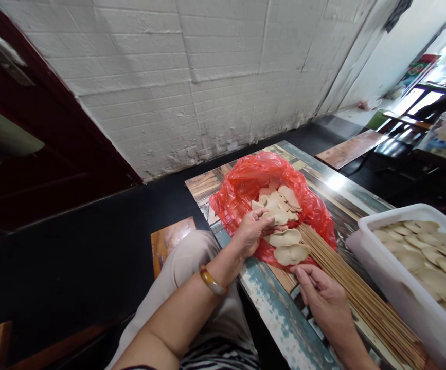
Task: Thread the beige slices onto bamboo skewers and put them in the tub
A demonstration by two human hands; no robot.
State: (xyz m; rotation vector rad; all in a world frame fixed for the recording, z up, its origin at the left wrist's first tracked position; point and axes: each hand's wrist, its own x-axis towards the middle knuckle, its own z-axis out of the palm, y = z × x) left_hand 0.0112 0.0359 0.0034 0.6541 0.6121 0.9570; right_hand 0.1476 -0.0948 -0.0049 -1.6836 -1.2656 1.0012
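My left hand [251, 231] pinches a thin, pale slice [279, 219] at the mouth of a red plastic bag [234, 200]. More pale slices [289, 197] lie heaped inside the bag. Two flat, wavy-edged slices [291, 254] hang in a row between my hands, seemingly threaded on a skewer. My right hand [323, 294] is closed at the lower end of that row, thumb and finger pinched together; the skewer itself is mostly hidden. A bundle of long wooden skewers [357, 290] lies beside my right hand, its far ends against the bag.
A white plastic tub [404, 280] of pale slices stands on the table at right. The patterned wooden table [272, 293] has its edge by my knees. A stool [171, 241] is left of my knee, a bench [350, 149] beyond the table, a white wall [192, 77] ahead.
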